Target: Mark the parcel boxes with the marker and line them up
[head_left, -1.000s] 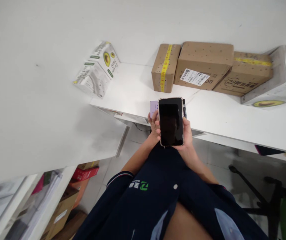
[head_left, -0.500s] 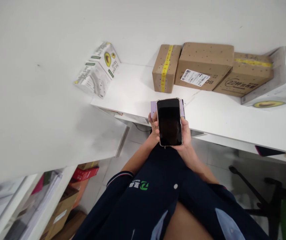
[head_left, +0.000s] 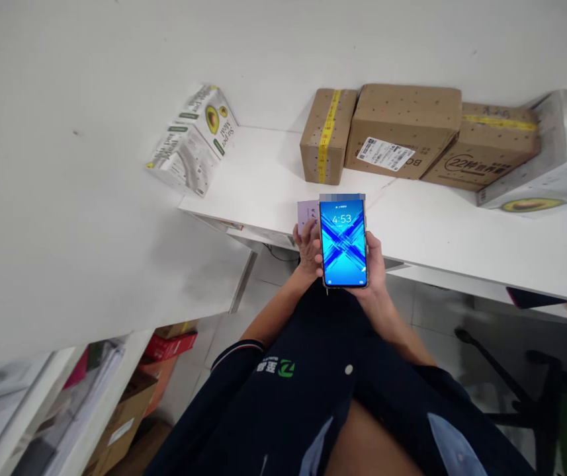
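Blue-screened rectangular phone (head_left: 344,246) lies within the right grip (head_left: 375,272), clasped by opposite edges. Left grip (head_left: 307,246) touches a lilac box (head_left: 305,211), closure unclear.

I can see the right hand (head_left: 375,268) gripping a slim, rectangular phone (head_left: 343,248), its screen glowing blue; beside it the left hand (head_left: 307,250) touches a flat, pale-purple piece (head_left: 305,211). Beyond both hands stands a brown, yellow-taped cardboard box (head_left: 315,129).

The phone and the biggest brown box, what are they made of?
Phone: smooth front, probably glass, as its flat face glows clearly, though maybe plastic; its back is hidden.

Biggest brown box: likely cardboard, with dull, printed brown faces and straight folded edges.
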A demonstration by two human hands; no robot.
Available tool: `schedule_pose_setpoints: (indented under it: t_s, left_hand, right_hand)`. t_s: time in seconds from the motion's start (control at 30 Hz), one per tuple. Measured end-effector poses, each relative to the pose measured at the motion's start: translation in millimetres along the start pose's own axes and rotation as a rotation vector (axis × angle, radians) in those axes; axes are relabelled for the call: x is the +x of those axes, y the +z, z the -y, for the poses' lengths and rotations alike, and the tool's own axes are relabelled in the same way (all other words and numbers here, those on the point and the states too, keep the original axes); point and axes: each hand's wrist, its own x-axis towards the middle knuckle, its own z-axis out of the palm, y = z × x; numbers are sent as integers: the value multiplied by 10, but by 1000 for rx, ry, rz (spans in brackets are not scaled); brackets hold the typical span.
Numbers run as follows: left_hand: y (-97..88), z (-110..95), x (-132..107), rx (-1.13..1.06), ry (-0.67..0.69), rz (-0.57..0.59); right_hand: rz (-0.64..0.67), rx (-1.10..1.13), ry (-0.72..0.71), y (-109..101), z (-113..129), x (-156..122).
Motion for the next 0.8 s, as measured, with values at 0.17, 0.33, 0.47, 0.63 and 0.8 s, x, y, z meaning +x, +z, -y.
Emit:
schedule_pose_setpoints:
  t_s: [0.17, 0.33, 0.47, 0.63, 0.8]
  left_hand:
    - [-92, -67, 86, 55, 54, -93]
    - [-172, -204, 78, 83, 64, -134]
    - [-167, -202, 93, 70, 61, -140]
    - [-161, -195, 101, 87, 72, -143]
    - [-201, -214, 94, 110, 92, -128]
  right_hand:
    - [-121, -117, -154, -40, 187, -149]
    - [-499, -465, -462, -273, 466, -313]
    - [-1030, -1125, -720, -717, 691, -410]
    - [-1379, -1833, -539, -1132, 896, -469]
    - [-1484, -2107, -352, -1274, 960, -411]
